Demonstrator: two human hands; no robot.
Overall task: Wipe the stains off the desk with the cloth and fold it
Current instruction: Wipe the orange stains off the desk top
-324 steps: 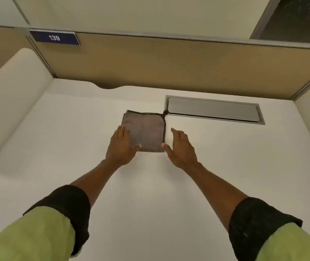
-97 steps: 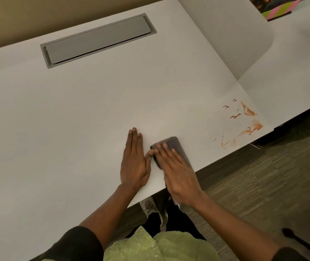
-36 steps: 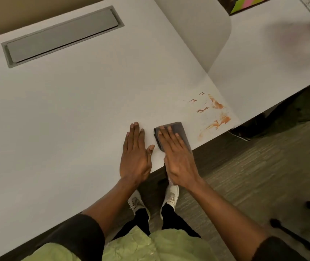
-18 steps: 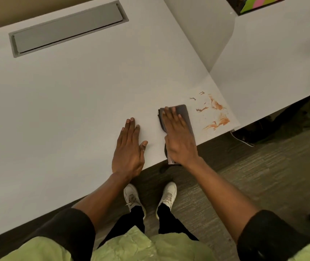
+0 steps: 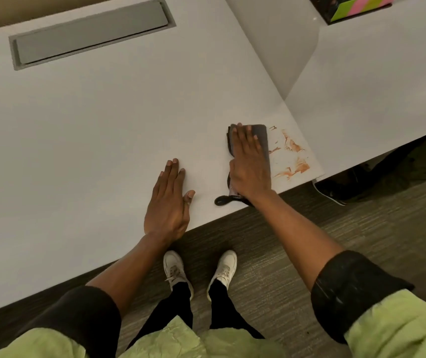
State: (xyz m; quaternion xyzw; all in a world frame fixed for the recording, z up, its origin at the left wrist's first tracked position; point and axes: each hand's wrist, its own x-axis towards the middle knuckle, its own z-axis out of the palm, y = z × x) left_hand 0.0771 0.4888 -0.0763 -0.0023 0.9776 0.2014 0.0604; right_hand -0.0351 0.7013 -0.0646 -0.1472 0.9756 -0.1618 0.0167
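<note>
Near the front right corner of the white worktop (image 5: 103, 125), the right hand (image 5: 249, 166) lies flat on the folded grey cloth (image 5: 263, 136), fingers extended, pinning it down rather than clutching it, probably to keep even pressure for wiping. The cloth sits just beside the orange stains (image 5: 292, 156), its edge at their margin. The left hand (image 5: 169, 202) rests empty, palm down and spread, likely bracing the body.

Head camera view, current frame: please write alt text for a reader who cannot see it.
A person's right hand presses a folded dark cloth flat on a white desk, right beside orange-brown stains near the desk's front corner. The left hand rests flat, palm down, on the desk beside it.
</note>
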